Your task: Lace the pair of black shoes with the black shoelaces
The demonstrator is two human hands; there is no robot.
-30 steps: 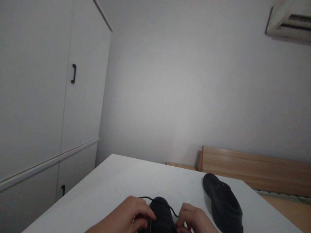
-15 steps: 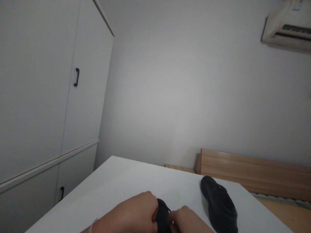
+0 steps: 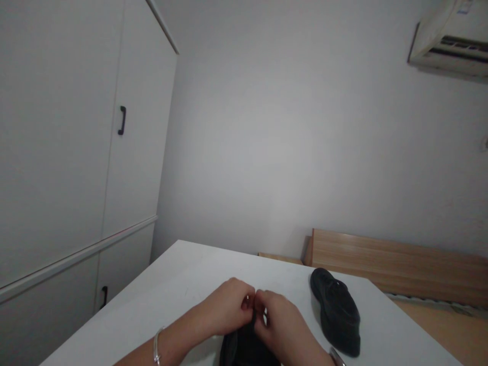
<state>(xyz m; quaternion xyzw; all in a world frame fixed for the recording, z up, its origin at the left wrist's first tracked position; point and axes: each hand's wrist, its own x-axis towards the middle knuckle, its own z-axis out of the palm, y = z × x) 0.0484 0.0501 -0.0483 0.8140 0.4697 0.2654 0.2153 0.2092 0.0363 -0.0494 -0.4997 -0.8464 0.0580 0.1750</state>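
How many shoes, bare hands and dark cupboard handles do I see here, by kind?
Shoes: 2, far shoe and near shoe
Bare hands: 2, left hand and right hand
Cupboard handles: 2, upper handle and lower handle
Total: 6

dim grey light, wall (image 3: 274, 132) brightest mid-frame, darker corners

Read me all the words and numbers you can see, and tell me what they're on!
No words or numbers can be read.
Small label on the air conditioner: too small and blurred to read.
Far black shoe and near black shoe: no readable lettering.
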